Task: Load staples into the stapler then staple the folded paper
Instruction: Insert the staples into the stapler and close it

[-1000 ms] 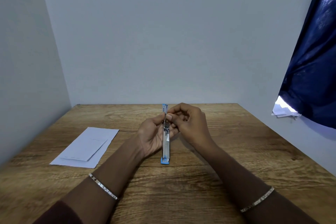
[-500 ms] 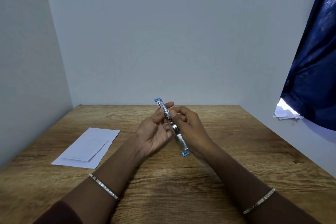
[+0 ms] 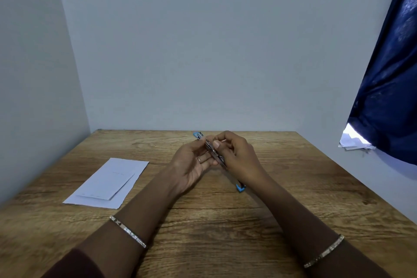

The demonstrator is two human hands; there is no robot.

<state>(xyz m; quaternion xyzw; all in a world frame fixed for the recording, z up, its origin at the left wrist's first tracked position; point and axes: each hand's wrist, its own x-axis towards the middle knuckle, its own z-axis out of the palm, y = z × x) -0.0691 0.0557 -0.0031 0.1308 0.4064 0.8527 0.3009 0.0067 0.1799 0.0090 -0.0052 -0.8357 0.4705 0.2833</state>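
Observation:
A slim metal stapler [image 3: 214,153] with blue ends is held above the middle of the wooden table [image 3: 293,176], slanting from far left to near right. My left hand [image 3: 191,165] cradles it from the left, palm up. My right hand [image 3: 237,153] grips it from the right, thumb pressed on its metal top, hiding its lower half except the blue tip. The folded white paper [image 3: 108,183] lies flat at the left. No loose staples are visible.
Plain walls close the table in at the back and the left. A dark blue curtain [image 3: 388,97] hangs at the right, with some white papers [image 3: 354,142] under it on a ledge. Both wrists wear thin bracelets.
The stapler has gone from lying straight toward me on the table to lifted and slanted, its near end swung to the right. My right hand has moved further over it.

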